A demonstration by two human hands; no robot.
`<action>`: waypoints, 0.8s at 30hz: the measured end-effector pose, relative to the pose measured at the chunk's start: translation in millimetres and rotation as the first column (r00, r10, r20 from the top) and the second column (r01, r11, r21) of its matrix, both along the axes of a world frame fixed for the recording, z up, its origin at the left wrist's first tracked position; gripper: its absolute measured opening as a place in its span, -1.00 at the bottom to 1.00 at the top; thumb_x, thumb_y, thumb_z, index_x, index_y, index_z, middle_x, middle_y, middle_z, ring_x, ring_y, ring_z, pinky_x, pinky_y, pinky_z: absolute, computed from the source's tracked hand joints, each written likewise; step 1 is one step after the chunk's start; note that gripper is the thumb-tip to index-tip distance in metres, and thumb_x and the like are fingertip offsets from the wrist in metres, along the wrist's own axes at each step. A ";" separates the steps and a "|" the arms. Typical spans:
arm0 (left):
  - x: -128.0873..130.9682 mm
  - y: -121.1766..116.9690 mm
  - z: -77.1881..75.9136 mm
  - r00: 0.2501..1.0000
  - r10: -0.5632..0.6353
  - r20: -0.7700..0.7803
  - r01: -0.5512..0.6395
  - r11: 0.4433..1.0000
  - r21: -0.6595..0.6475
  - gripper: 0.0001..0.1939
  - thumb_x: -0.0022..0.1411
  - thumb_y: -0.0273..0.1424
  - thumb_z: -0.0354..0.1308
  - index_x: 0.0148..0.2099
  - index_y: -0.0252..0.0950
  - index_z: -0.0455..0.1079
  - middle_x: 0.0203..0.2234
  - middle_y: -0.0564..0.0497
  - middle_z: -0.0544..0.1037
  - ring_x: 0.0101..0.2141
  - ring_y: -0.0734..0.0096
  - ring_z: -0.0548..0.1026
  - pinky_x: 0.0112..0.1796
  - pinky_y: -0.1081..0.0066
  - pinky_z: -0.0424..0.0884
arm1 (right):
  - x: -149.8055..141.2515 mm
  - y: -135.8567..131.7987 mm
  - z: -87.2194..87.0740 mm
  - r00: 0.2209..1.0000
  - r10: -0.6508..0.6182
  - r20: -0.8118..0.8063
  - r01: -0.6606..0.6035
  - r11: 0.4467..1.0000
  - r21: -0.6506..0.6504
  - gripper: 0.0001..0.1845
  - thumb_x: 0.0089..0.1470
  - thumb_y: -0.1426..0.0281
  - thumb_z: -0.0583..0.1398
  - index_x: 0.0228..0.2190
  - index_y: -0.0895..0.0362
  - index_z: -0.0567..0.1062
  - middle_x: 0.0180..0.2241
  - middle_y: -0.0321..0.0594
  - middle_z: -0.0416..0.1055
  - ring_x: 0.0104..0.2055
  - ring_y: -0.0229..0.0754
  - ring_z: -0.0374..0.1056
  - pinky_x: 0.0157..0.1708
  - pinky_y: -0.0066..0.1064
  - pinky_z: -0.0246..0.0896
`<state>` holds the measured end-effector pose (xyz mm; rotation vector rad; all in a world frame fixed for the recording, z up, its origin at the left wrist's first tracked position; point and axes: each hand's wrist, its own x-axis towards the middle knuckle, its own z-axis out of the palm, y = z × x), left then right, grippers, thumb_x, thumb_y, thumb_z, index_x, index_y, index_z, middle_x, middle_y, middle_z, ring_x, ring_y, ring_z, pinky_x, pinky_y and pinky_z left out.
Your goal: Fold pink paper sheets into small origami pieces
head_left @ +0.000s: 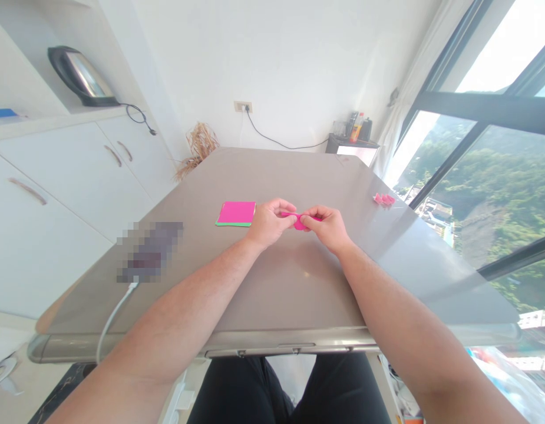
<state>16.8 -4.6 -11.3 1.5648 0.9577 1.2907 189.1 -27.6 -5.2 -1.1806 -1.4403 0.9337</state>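
Note:
A small piece of bright pink paper point(300, 224) is pinched between both hands above the middle of the table. My left hand point(272, 222) grips its left side with thumb and fingers. On the other side my right hand point(327, 225) is closed on its right part. The paper looks folded, though the fingers cover much of it. Just left of my left hand lies a stack of pink paper sheets point(238, 212), with a green edge showing underneath. Several small pink folded pieces point(384, 199) sit near the table's right edge.
The grey table point(294, 282) has its front edge close to my legs. At the left lies a blurred-out dark object point(151, 253) with a white cable point(111, 321) hanging over the edge. Windows point(497, 147) run along the right; a kettle point(84, 76) stands on a shelf at left.

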 end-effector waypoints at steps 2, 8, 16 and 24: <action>0.3 0.0 -0.2 1.000 -0.004 0.002 0.004 1.000 0.000 -0.77 0.02 -0.37 0.37 -0.24 -0.30 0.47 -0.43 -0.01 0.61 -0.40 0.34 0.59 -0.29 0.27 0.56 | -0.2 0.1 -0.4 1.000 0.004 0.000 -0.004 1.000 0.004 -0.85 -0.09 0.29 0.33 -0.49 0.12 0.55 -0.47 -0.24 0.54 -0.39 -0.20 0.43 -0.28 -0.31 0.34; -1.4 0.4 3.3 0.986 -0.076 0.150 0.092 0.990 -0.108 -0.73 -0.07 -0.38 0.43 -0.29 -0.33 0.50 -0.42 -0.01 0.60 -0.37 0.37 0.57 -0.24 0.25 0.54 | 2.0 2.2 -4.3 0.999 0.022 -0.031 -0.021 0.999 0.027 -0.80 -0.05 0.23 0.33 -0.47 0.11 0.56 -0.45 -0.21 0.55 -0.38 -0.18 0.43 -0.29 -0.30 0.36; -5.3 5.1 1.9 0.948 -0.085 0.307 0.171 0.949 -0.264 -0.73 -0.11 -0.40 0.47 -0.36 -0.38 0.51 -0.40 -0.05 0.60 -0.31 0.33 0.59 -0.10 0.15 0.51 | 1.8 2.9 -5.8 1.000 0.007 -0.019 -0.006 0.999 0.038 -0.80 -0.03 0.22 0.33 -0.43 0.10 0.57 -0.43 -0.22 0.56 -0.39 -0.20 0.43 -0.28 -0.30 0.36; -5.3 4.2 3.0 0.943 -0.089 0.320 0.179 0.948 -0.262 -0.76 -0.09 -0.39 0.47 -0.37 -0.37 0.53 -0.38 -0.08 0.62 -0.28 0.29 0.60 -0.09 0.15 0.52 | 2.9 4.2 -6.7 1.000 0.003 -0.020 -0.002 0.999 0.046 -0.78 -0.04 0.20 0.34 -0.43 0.10 0.58 -0.45 -0.24 0.54 -0.40 -0.19 0.42 -0.31 -0.30 0.36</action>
